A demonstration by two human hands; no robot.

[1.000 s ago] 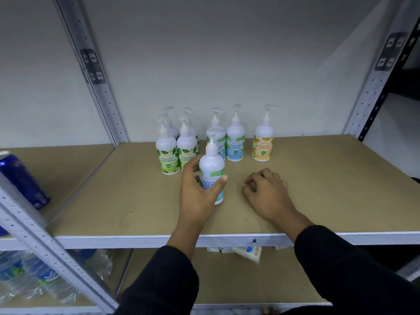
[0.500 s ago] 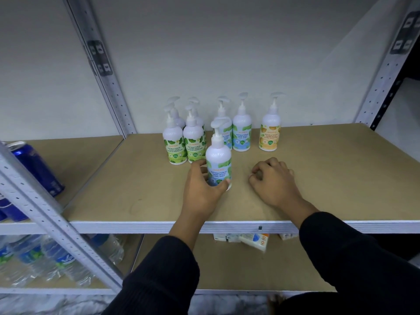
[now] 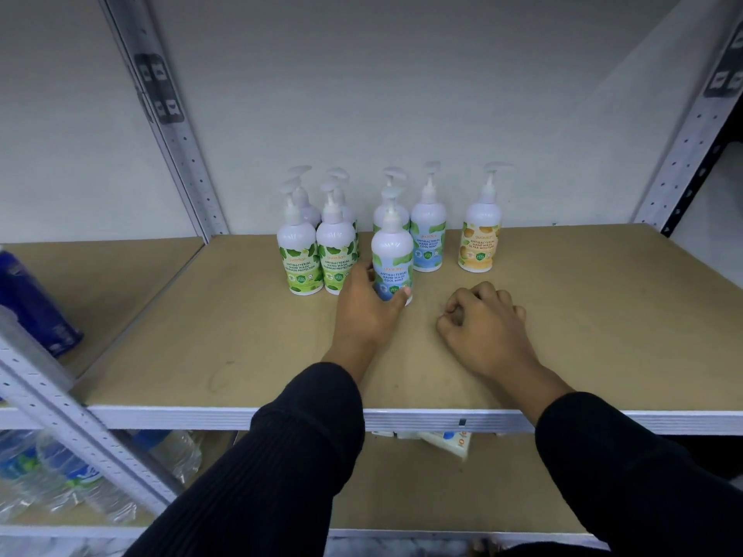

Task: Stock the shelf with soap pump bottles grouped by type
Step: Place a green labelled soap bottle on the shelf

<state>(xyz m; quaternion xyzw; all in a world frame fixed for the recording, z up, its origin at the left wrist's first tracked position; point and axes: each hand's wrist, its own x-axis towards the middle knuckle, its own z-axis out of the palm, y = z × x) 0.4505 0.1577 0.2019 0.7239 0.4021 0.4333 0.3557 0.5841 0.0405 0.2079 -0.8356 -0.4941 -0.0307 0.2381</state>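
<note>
So, going left to right: off in the neighbouring bay there were some blue cans [image 3: 32,303], with water bottles [image 3: 60,476] on the level below, none of it part of the job. On the shelf [image 3: 603,315] itself the green-label bottles [image 3: 299,255] looked sorted. I counted four, two in front and two tucked behind, all upright near the back wall. Right next to them the left hand [image 3: 368,311] had its fingers and thumb wrapped round the lower part of a cool mint bottle [image 3: 392,255]. That one stood upright on the board, just in front of the other two cool mint bottles [image 3: 428,239] and close beside the front green pair. The hand was low and on the near side, so the bottle sat just past the knuckles, pump pointing up. To me it looked basically at its spot with the blue group and only needed letting go, maybe a nudge to line it up. The right hand [image 3: 482,323] rested on the board, apart from every bottle, curled into a loose fist with nothing in it that I could see. Behind it a single orange-label bottle [image 3: 480,243] stood a bit apart from the blues. So three types were started and grouped fine, but orange only had the one, so I'd guess there was more stocking left.
</note>
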